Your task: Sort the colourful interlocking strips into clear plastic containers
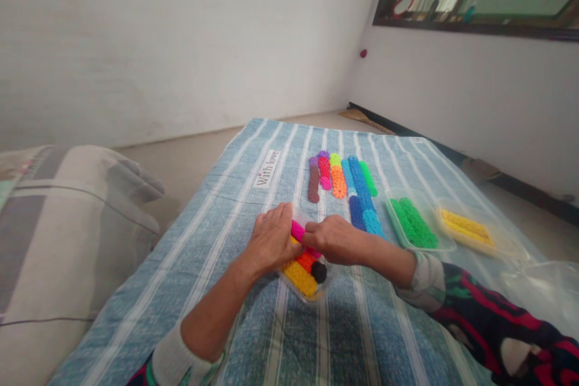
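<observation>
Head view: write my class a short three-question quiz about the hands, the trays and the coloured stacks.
1. True or false: both hands touch the pink stack.
2. Which tray lies furthest to the right? A: the green tray B: the yellow tray C: the near tray
3. Fill in: the loose stacks lie in a row on the striped ____.

Key: 1 true; 2 B; 3 blanket. The near tray under the hands holds yellow, orange-red and black pieces, and the blanket bears a label, With love.
</observation>
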The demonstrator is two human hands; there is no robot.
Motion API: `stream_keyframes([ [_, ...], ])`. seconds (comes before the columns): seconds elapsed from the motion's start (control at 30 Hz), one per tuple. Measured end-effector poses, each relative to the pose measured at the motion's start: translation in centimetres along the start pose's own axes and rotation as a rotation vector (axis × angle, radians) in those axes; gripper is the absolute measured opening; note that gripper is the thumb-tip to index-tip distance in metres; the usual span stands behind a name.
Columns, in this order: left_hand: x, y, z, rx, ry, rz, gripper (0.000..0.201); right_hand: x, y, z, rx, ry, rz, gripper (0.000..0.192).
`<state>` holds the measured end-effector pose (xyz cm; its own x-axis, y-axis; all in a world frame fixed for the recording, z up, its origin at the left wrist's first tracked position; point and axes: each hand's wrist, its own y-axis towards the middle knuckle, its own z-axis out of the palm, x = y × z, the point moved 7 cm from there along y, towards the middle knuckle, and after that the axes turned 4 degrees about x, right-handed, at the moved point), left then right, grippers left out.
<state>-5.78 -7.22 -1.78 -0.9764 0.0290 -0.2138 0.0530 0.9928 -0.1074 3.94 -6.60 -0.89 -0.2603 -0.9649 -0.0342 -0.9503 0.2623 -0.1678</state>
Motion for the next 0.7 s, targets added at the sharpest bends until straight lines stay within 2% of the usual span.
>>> stream_keyframes([
  [0.17, -0.2, 0.0, -0.2, -0.002, -0.012, -0.016, 0.072, -1.6, -0.8, -0.6, -0.174, 0.149, 0.045, 0.011],
  [0.3, -0.5, -0.1, -0.2, -0.044, 0.027, -0.035, 0.072, -4.8, -1.7, -1.3, -0.366, 0.317, 0.145, 0.010],
  [0.37, -0.6, -0.1, -0.1, -0.055, 0.034, -0.033, 0.075, -6.9, -2.0, -1.3, -0.415, 0.364, 0.210, 0.010],
  [0.47, -0.5, -0.1, 0.0, -0.054, 0.032, -0.064, 0.082, -10.5, -2.3, -0.8, -0.410, 0.376, 0.357, 0.011],
  [0.6, -0.4, -0.1, 0.0, -0.032, 0.031, -0.105, 0.089, -15.0, -2.4, 0.0, -0.334, 0.294, 0.629, 0.016],
  [0.7, -0.4, -0.1, 0.0, -0.023, 0.035, -0.100, 0.092, -16.4, -1.3, 0.1, -0.242, 0.200, 0.681, 0.021],
])
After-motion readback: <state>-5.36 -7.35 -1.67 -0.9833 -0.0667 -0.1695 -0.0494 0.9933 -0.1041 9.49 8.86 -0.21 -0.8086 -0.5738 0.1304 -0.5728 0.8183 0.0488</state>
